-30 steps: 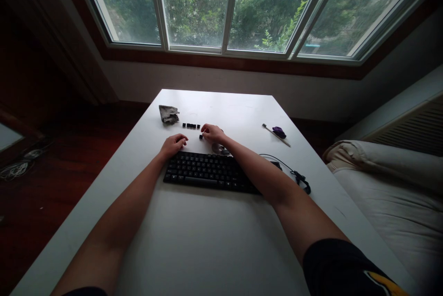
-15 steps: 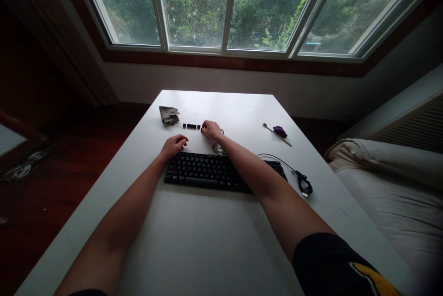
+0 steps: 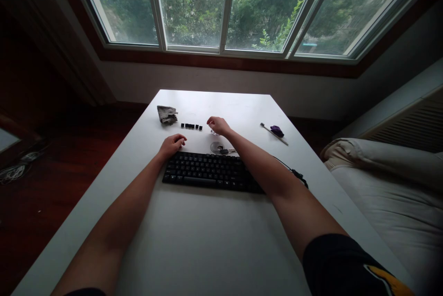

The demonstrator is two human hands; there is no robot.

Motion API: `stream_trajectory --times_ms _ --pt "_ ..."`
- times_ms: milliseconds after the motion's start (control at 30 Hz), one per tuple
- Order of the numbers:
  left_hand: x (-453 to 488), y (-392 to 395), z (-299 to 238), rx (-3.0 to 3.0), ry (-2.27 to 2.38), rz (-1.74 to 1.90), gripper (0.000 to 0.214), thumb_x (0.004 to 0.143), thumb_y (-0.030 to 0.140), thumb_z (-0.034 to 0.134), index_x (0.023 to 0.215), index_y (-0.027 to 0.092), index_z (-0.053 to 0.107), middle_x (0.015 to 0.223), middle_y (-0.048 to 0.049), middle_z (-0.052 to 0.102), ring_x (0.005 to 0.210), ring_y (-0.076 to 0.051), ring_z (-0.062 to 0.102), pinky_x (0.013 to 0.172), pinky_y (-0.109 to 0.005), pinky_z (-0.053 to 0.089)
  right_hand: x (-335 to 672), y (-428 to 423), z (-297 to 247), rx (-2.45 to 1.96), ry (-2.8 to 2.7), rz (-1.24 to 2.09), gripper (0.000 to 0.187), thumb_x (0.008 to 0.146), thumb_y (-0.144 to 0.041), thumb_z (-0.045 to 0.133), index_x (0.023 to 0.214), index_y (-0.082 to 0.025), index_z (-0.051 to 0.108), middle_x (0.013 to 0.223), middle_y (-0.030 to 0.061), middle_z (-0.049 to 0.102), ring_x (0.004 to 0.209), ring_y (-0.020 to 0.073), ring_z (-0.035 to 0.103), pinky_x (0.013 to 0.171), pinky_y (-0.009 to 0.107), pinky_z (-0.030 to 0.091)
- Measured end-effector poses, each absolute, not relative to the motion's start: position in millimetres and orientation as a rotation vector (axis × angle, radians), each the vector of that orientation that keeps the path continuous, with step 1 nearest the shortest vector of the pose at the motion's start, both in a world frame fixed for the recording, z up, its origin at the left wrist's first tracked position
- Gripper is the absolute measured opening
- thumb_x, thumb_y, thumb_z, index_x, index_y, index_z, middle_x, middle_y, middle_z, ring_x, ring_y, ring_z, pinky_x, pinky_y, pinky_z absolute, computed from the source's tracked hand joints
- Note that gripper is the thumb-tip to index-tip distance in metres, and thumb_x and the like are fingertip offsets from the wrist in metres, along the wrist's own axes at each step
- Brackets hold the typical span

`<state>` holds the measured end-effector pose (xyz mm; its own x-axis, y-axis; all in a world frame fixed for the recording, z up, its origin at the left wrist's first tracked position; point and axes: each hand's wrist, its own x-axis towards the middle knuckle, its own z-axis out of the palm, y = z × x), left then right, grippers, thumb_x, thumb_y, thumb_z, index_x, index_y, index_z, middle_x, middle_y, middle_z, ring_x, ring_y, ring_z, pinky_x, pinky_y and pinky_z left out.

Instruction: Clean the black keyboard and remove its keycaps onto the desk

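Note:
A black keyboard (image 3: 200,170) lies across the white table (image 3: 194,231). My left hand (image 3: 172,145) rests by its back left corner, fingers loosely bent and apart, holding nothing visible. Farther back, a row of several small black keycaps (image 3: 189,126) stands on the table. Just right of that row is my right hand (image 3: 219,125), its fingers bent downward and apart, with no keycap visible in them. Beneath it a small clear object (image 3: 214,133) is partly hidden. Behind the keyboard lies a clear round piece (image 3: 215,147) beside a small dark-handled wire tool (image 3: 226,151).
A crumpled grey cloth (image 3: 167,115) sits at the back left. To the right are a brush (image 3: 277,135) and a purple bundle (image 3: 277,130). The keyboard's cable (image 3: 300,177) is partly behind my right forearm. A pale sofa (image 3: 374,185) stands beyond the table's right edge.
My right hand has moved right, away from the end of the keycap row, where a keycap now shows. My left hand has stayed nearly still.

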<state>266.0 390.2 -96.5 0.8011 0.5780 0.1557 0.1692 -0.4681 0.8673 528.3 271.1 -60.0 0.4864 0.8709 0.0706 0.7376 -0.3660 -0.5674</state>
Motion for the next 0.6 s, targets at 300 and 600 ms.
stream_trajectory --times_ms 300,600 --pt "267 387 -97 2.031 0.569 0.556 0.032 0.083 0.044 0.056 0.095 0.019 0.071 0.079 -0.0044 0.07 0.062 -0.015 0.06 0.06 -0.026 0.047 538 186 -32 -2.157 -1.65 0.605 0.011 0.084 -0.024 0.068 0.092 -0.023 0.075 0.093 0.0039 0.074 0.079 0.0156 0.066 0.069 0.025 0.047" --pt "268 390 -102 2.038 0.553 0.542 0.032 0.084 0.044 0.056 0.097 0.018 0.07 0.08 -0.0035 0.069 0.063 -0.014 0.059 0.061 -0.025 0.047 519 155 -40 -2.188 -1.966 0.586 0.023 0.079 -0.027 0.071 0.101 -0.022 0.074 0.088 0.0017 0.072 0.075 0.0148 0.061 0.064 0.023 0.038"
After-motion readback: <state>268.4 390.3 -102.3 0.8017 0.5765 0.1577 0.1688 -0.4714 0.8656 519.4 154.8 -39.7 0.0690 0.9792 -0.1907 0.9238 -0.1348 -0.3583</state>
